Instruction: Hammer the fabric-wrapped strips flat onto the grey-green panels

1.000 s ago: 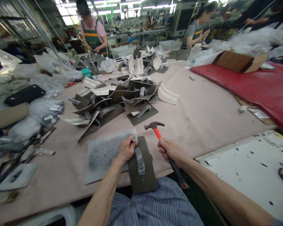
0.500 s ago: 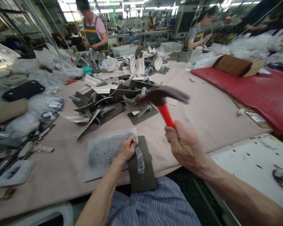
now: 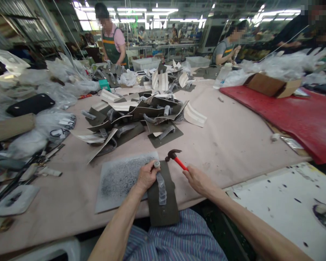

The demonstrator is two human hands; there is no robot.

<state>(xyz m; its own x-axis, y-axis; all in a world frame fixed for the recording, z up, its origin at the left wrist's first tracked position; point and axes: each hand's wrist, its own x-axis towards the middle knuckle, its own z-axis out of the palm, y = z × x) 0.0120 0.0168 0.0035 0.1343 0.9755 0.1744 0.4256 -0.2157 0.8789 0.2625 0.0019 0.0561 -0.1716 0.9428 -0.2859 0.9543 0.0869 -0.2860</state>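
Note:
My left hand [image 3: 147, 175] is closed around an upright metal punch [image 3: 157, 164], whose round top faces up; its lower end is hidden. Beneath lies a dark olive panel [image 3: 167, 214] with a plastic-wrapped strap [image 3: 162, 190] along its middle. The panel's near end reaches over the table edge onto my lap. In my right hand [image 3: 198, 180] is a claw hammer [image 3: 182, 164] with a red handle, its dark head just right of the punch and apart from it. A grey speckled board [image 3: 108, 201] lies under the left hand and partly under the panel.
A loose pile of similar panels [image 3: 136, 112] covers the table [image 3: 220, 145] ahead. Plastic bags and tools [image 3: 40, 163] lie at left. On the right are a red sheet [image 3: 288, 116], an open cardboard box [image 3: 271, 85] and a white machine top [image 3: 288, 203]. Two co-workers stand beyond.
The hammer has come down from its raised position toward the punch, and my right hand has lowered with it. My left hand keeps the punch in the same place on the panel.

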